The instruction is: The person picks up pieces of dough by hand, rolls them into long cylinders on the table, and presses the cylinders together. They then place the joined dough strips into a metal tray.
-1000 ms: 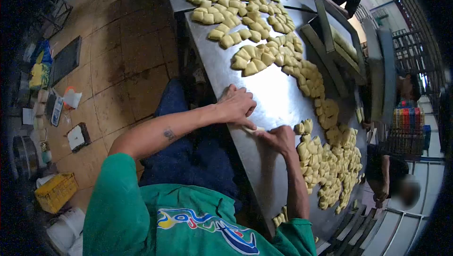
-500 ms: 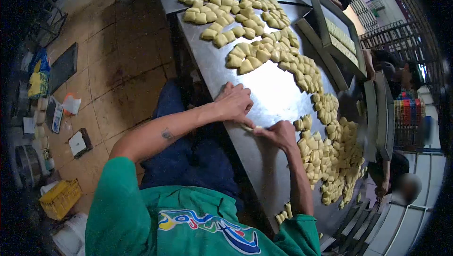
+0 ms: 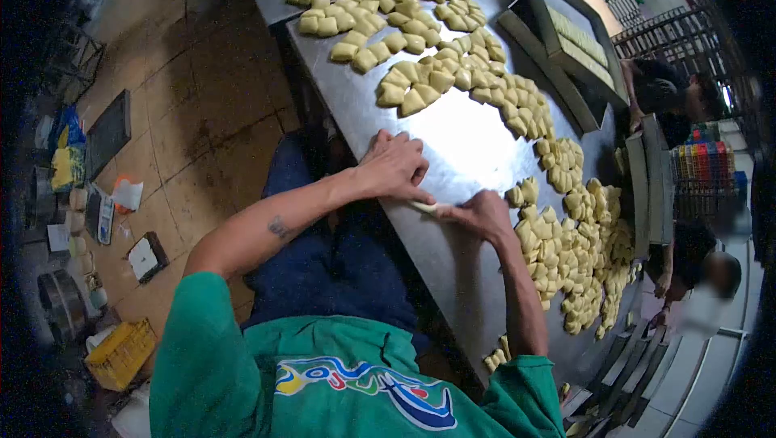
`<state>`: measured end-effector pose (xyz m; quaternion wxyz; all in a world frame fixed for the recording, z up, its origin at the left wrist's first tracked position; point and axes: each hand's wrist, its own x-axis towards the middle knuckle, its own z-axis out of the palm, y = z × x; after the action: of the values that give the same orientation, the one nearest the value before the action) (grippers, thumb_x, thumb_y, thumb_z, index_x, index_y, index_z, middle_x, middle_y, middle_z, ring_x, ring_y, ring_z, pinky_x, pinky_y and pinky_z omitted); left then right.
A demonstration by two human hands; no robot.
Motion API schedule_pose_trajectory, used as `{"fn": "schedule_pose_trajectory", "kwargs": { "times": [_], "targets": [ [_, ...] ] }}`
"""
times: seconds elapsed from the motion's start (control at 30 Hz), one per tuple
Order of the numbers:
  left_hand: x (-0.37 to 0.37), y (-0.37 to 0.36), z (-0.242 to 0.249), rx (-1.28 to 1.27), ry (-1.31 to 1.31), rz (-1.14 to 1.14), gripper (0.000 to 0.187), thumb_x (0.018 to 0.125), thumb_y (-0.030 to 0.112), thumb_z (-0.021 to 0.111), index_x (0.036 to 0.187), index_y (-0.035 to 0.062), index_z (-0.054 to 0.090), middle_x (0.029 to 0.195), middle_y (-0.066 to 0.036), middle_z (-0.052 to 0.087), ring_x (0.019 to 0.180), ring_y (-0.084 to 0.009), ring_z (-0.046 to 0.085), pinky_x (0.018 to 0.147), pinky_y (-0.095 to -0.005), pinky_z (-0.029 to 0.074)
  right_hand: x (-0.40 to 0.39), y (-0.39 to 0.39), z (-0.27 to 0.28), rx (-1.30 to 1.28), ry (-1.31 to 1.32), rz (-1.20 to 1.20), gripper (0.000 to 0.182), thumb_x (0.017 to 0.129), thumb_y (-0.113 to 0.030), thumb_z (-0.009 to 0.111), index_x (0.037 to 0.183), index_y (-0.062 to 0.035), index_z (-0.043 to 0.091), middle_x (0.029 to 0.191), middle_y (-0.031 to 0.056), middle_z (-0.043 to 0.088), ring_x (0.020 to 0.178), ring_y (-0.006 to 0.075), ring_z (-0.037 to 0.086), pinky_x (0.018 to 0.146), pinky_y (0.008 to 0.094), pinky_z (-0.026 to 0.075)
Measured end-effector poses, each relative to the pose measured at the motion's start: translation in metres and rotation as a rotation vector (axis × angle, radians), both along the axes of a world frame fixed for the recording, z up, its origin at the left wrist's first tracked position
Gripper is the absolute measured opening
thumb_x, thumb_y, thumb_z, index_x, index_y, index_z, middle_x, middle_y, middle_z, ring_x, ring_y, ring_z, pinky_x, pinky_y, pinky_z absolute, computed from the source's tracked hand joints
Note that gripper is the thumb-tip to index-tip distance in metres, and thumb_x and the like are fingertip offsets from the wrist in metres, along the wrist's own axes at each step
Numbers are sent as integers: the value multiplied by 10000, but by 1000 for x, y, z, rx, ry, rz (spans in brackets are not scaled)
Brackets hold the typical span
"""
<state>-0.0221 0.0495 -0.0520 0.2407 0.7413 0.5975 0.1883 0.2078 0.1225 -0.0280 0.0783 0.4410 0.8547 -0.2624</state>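
A small strip of pale dough [image 3: 423, 207] lies at the near edge of the steel table [image 3: 453, 256], between my two hands. My left hand [image 3: 394, 167] rests over the table edge, its thumb pressed on one end of the strip and its fingers curled. From the other side my right hand [image 3: 482, 216] grips the other end with its thumb and fingers together. Many cut dough pieces [image 3: 416, 86] spread over the table beyond my hands, and a further heap [image 3: 566, 252] lies right of my right hand.
Metal trays [image 3: 566, 54] holding dough rows stand on the table's far side. Other people work across the table, one with an arm [image 3: 667, 272] near more trays [image 3: 651, 187]. A few dough pieces [image 3: 495, 355] lie by my right sleeve. A yellow crate [image 3: 121, 355] sits on the floor.
The view has shifted slightly. My hands remain at the strip, with the right thumb and fingers drawn closer together. The people across the table have moved a little.
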Motion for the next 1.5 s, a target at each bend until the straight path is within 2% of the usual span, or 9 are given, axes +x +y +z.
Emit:
{"fn": "schedule_pose_trajectory", "kwargs": {
  "times": [0.1,0.2,0.37,0.43,0.53,0.57,0.9,0.97,1.5],
  "targets": [
    [8,6,1,-31,61,9,480,665,620,746,678,157,618,960,-64,535,1029,-267,476,854,-471,314,-19,8,1,47,-257,-109,807,591,-800,698,531,3,648,441,93,541,435,226,571,486,376,462],
    [20,-5,-7,258,167,151,445,671,533,768,787,117,660,951,-82,567,1002,-279,498,837,-460,337,-18,-5,7,82,-220,-62,762,659,-753,692,566,4,675,470,100,568,467,225,597,500,378,460],
    [-4,-11,-10,187,69,84,428,712,563,727,747,145,644,952,-57,560,988,-267,501,843,-462,331,9,-5,0,-160,-66,-195,712,725,-695,692,611,8,700,456,83,538,428,170,530,471,347,427],
    [-11,-10,3,66,-48,9,428,714,567,721,709,151,618,935,-52,550,1000,-262,487,861,-454,320,13,1,3,-198,-31,-135,775,673,-783,646,699,-13,736,546,164,612,524,289,621,569,374,493],
    [-7,-2,-7,71,-8,-9,419,709,546,737,719,146,612,929,-57,552,1003,-263,490,866,-459,325,-1,3,0,-7,-125,-52,736,685,-759,657,706,-28,743,545,157,618,529,285,629,568,381,499],
    [-5,3,-13,151,30,-1,414,712,542,739,734,147,618,931,-60,556,1002,-265,496,863,-462,331,-4,5,-7,7,-140,-104,673,707,-690,708,613,-23,718,464,65,568,421,178,538,482,349,443],
    [-12,7,-4,58,-37,3,421,767,598,664,750,178,637,916,-35,582,987,-247,515,866,-452,335,-1,12,-6,-59,-87,-187,707,738,-716,651,645,-18,719,469,106,559,417,215,527,472,358,421],
    [-15,11,4,-29,19,-79,411,751,583,702,761,180,621,940,-30,554,1015,-244,504,883,-456,329,-16,8,14,50,-199,4,746,717,-738,652,616,-1,700,464,117,549,425,228,544,472,356,430],
    [-6,-1,-12,236,19,-7,388,740,511,732,814,146,627,919,-42,541,943,-247,505,838,-420,335,5,1,-2,81,3,-144,690,732,-739,624,600,-67,703,496,118,574,487,288,599,504,407,462]
  ]
}}
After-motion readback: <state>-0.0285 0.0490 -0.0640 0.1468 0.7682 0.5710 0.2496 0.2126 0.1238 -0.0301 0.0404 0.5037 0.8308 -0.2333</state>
